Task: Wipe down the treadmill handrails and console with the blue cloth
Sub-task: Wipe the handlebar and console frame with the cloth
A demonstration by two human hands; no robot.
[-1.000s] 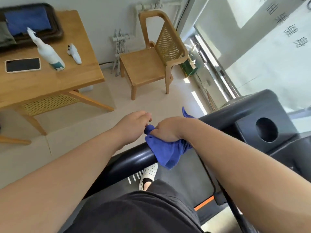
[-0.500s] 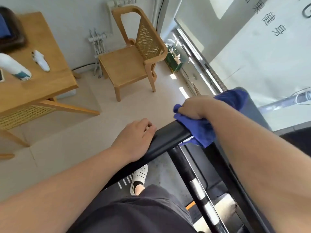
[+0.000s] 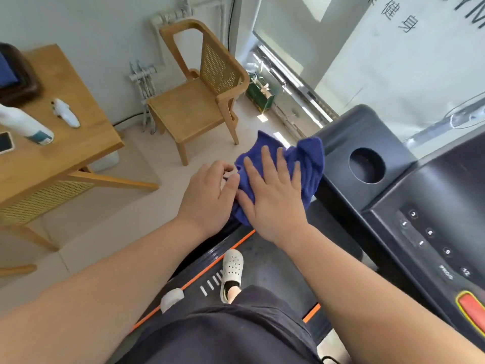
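The blue cloth (image 3: 307, 164) lies bunched over the left treadmill handrail where it meets the black console (image 3: 393, 195). My right hand (image 3: 273, 195) presses flat on the cloth with straight, spread fingers. My left hand (image 3: 207, 198) sits right beside it on the left, fingers curled round the handrail and touching the cloth's edge. Only a short dark piece of the handrail (image 3: 226, 227) shows below my left hand; the rest is hidden by hands and cloth. The console has a round cup hole (image 3: 366, 165) and number buttons (image 3: 430, 232).
A wooden table (image 3: 78, 143) at the left holds a white spray bottle (image 3: 26, 124), a phone (image 3: 4, 143) and a dark tray. A wooden chair (image 3: 199, 101) stands by the wall. My white shoe (image 3: 232, 271) is on the treadmill belt. A red key (image 3: 472, 308) is at the console's right.
My right hand has gone from gripping the cloth round the rail to pressing flat on it near the console. My left hand slid up the rail beside the cloth.
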